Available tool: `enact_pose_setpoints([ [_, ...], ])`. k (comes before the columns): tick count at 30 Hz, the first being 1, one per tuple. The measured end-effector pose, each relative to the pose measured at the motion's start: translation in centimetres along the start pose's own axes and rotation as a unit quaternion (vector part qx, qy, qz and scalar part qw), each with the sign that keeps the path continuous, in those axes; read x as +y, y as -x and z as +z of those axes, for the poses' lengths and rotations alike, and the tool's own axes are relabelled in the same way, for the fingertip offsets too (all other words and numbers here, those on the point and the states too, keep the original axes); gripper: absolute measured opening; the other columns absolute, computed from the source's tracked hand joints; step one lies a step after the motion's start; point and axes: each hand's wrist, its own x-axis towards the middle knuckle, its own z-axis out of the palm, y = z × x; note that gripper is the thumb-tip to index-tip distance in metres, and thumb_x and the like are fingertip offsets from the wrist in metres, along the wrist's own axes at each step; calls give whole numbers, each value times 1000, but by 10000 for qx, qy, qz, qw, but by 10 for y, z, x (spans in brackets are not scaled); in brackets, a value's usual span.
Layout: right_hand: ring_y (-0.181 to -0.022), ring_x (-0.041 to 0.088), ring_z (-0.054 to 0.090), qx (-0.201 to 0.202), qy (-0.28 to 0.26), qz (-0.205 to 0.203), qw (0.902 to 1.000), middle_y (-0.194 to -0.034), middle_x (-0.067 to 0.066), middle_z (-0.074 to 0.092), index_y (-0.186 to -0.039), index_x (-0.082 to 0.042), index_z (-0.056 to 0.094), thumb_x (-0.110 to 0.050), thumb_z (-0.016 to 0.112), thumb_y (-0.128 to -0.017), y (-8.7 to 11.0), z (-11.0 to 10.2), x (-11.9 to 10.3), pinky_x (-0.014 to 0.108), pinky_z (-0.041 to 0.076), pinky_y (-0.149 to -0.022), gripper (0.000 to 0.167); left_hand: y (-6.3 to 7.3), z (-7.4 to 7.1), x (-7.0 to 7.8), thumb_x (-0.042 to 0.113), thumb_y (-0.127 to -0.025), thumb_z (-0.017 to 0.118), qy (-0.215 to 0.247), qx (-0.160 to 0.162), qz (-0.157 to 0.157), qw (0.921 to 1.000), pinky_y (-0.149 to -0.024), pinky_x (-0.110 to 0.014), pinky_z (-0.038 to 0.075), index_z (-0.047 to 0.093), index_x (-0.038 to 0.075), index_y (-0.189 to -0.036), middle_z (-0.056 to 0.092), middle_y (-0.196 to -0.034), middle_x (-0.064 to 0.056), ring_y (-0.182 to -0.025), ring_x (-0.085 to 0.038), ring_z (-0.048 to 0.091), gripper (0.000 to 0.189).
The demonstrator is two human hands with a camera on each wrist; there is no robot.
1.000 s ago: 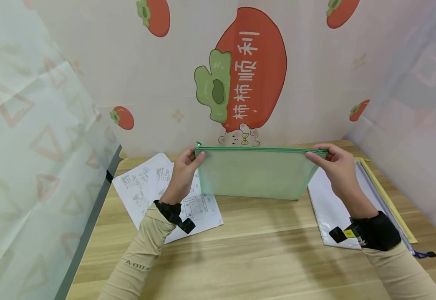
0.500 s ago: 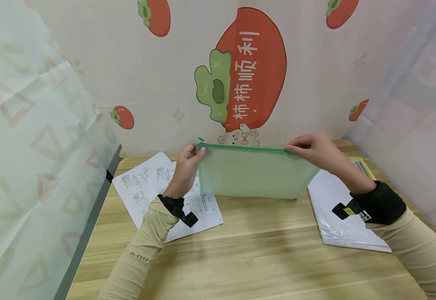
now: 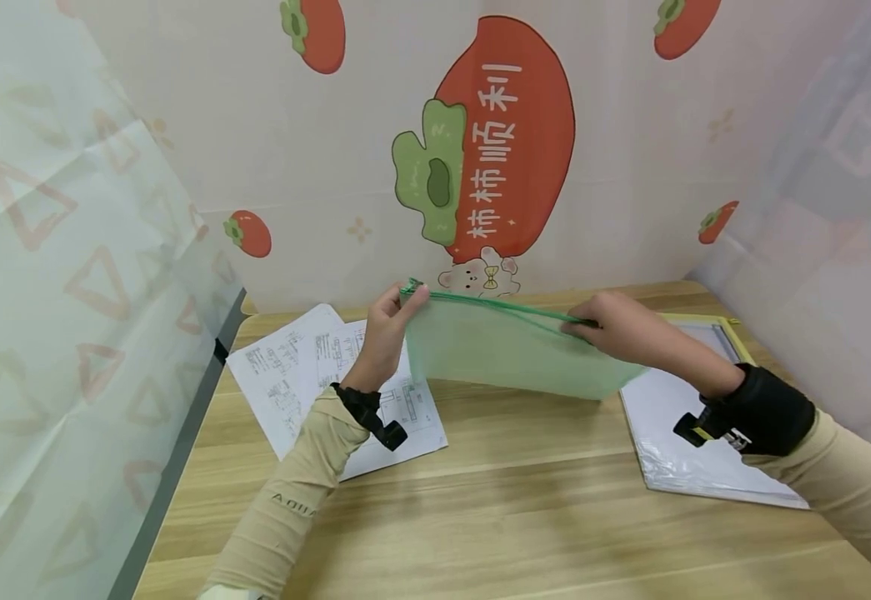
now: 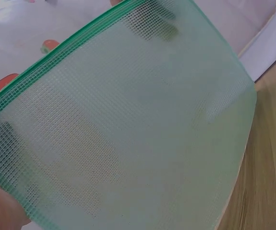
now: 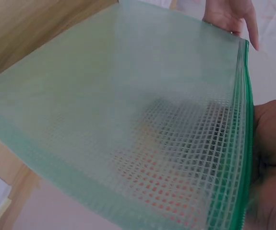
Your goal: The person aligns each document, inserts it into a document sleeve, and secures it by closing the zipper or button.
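A translucent green mesh zip pouch (image 3: 495, 342) is held up off the wooden table, its zip edge on top. My left hand (image 3: 382, 342) pinches its upper left corner, thumb in front, beside the green zip pull (image 3: 411, 286). Farther right, my right hand (image 3: 618, 329) grips the top edge, where the two zip edges run slightly apart. Mesh fills most of the left wrist view, with the pouch (image 4: 128, 120) tilted there. In the right wrist view the green zip edge (image 5: 248, 129) passes next to my right fingers (image 5: 272, 129), whose tips are partly hidden.
Printed sheets (image 3: 292, 367) with drawings lie on the table (image 3: 495, 517) at the left. White documents (image 3: 675, 433) and a yellow-edged folder (image 3: 735, 333) lie at the right, partly under my right arm. A patterned curtain (image 3: 630, 167) stands behind.
My right hand has moved left along the top edge from the right corner, and the zip edges there now part slightly. The pouch's right side has dipped. My left hand keeps its corner.
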Motion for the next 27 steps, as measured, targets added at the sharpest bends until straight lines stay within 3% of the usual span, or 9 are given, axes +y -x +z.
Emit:
enact_pose_setpoints([
  [5, -58, 12, 35, 793, 75, 378, 9961, -60, -4, 30, -62, -12, 47, -6, 63, -100, 8, 9, -5, 26, 31, -56, 41, -5, 11, -1, 12, -98, 64, 52, 65, 57, 9999, -94, -34, 42, 61, 14, -91, 62, -95, 7, -95, -10, 54, 9],
  [8, -59, 12, 35, 1032, 43, 481, 9935, -62, -3, 31, -63, -12, 47, -6, 62, -100, 12, 17, -7, 27, 30, -57, 41, -8, 16, -4, 12, -99, 64, -107, 203, 52, 9997, -96, -34, 44, 62, 12, -98, 61, -102, 6, -98, -10, 56, 3],
  [13, -57, 10, 31, 552, -599, 412, 9958, -59, -6, 28, -60, -16, 38, -8, 63, -100, 16, 31, -8, 25, 32, -57, 48, -12, 22, -10, 21, -102, 63, -518, 671, -370, 9957, -108, -34, 43, 58, 5, -126, 58, -127, -2, -120, -15, 58, 29],
  [18, -58, 8, 48, -45, -1710, 396, 9845, -60, -4, 52, -69, -5, 61, -11, 61, -102, 18, 45, -7, 24, 46, -57, 33, -10, 25, -11, 31, -104, 60, -642, 607, -888, 9921, -123, -42, 31, 39, 8, -153, 42, -157, -11, -148, -23, 38, 58],
  [21, -58, 8, 50, 59, -2000, 442, 9788, -61, -3, 54, -77, -1, 66, -12, 61, -102, 18, 55, -8, 23, 47, -56, 29, -8, 26, -10, 35, -102, 61, -768, 397, -1150, 9896, -127, -44, 22, 22, 12, -162, 26, -167, -10, -157, -23, 22, 75],
  [24, -57, 8, 41, 266, -2036, 463, 9776, -60, -4, 39, -77, -1, 64, -15, 59, -104, 18, 65, -9, 23, 42, -55, 30, -5, 27, -10, 35, -100, 64, -842, 202, -1312, 9876, -128, -47, 17, 6, 15, -165, 12, -172, -9, -159, -25, 13, 89],
  [27, -65, 10, 46, 369, -2067, 336, 9771, -70, 1, 57, -94, -3, 72, -17, 58, -105, 18, 74, -12, 24, 43, -59, 23, -4, 28, -10, 31, -98, 67, -785, 75, -1343, 9878, -128, -49, 16, 0, 18, -165, 6, -173, -6, -160, -26, 9, 96],
])
